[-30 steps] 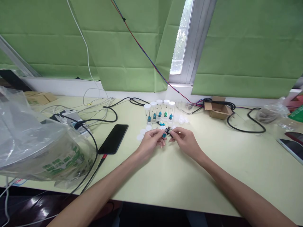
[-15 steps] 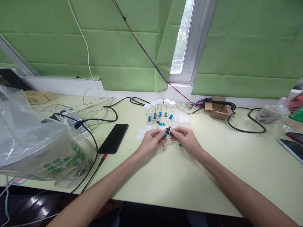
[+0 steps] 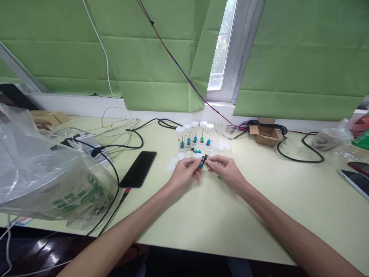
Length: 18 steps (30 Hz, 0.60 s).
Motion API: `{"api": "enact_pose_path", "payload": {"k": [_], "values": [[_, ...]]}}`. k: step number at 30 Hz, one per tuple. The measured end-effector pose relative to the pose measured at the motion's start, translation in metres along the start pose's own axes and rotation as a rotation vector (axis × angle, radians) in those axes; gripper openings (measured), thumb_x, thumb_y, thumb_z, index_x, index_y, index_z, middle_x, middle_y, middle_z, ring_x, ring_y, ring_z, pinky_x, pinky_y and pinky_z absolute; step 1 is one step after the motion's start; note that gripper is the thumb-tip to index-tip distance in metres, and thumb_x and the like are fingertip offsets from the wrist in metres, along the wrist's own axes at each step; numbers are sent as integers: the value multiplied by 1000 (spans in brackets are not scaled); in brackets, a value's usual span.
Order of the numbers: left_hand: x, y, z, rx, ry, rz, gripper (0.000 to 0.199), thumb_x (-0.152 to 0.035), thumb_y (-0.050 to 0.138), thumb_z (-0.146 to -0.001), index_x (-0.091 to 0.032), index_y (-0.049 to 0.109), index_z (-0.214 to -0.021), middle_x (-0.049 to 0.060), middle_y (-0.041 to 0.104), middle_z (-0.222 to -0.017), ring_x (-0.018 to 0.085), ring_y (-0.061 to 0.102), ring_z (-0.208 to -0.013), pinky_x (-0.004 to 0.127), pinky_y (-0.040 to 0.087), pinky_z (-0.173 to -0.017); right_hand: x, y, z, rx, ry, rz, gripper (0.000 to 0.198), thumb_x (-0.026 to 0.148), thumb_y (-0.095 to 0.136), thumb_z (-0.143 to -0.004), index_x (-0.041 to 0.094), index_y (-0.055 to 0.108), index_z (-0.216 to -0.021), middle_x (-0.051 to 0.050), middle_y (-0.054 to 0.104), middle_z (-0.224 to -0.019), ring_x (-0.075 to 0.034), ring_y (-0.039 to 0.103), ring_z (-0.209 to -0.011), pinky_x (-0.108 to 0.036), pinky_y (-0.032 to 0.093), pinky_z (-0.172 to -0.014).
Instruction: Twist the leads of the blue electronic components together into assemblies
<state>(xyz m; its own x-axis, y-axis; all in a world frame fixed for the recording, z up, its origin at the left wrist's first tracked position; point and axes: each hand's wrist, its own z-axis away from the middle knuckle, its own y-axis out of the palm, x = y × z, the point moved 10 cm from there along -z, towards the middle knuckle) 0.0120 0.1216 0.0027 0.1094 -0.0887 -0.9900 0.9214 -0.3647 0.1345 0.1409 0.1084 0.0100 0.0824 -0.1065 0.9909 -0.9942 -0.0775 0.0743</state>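
A small blue plastic piece [image 3: 200, 166] is clamped between thumb and fingers of the left hand [image 3: 184, 172], above the pale yellow-green surface [image 3: 204, 219]. By the right hand [image 3: 226, 169], fingertips together, a thin, pale object [image 3: 217, 162] is pinched, too small to be identified. A small black part [image 3: 204, 158] is seen between them; its holder cannot be told. Just beyond, the space is taken up by five upright, clear, white-capped tubes [image 3: 195, 133]. Leftward, a flat black smartphone [image 3: 138, 169] is laid; behind a transparent plastic bag [image 3: 31, 165], another person's hand [image 3: 42, 124] is partly visible. Rightward, an open brown cardboard box [image 3: 266, 137] is placed.
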Motion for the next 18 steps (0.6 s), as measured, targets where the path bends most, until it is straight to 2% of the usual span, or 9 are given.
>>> {"api": "enact_pose_path", "payload": {"k": [11,18], "values": [[-4,-2,2,-28,13,-6,39,-52,66,-81,-16,57,-70,-1,55,-58,10,52,-45,24,40,-45,-1,5,0,31,14,-88,31,43,78,-74,18,71,-92,0,64,-72,-12,56,-66,-28,47,-68],[-4,-3,2,-31,9,47,37,-50,69,-80,-16,57,-73,-2,54,-59,9,52,-46,22,40,-45,0,7,1,33,40,-211,33,44,79,-72,17,61,-78,-4,70,-78,-11,57,-62,-27,48,-64]]}}
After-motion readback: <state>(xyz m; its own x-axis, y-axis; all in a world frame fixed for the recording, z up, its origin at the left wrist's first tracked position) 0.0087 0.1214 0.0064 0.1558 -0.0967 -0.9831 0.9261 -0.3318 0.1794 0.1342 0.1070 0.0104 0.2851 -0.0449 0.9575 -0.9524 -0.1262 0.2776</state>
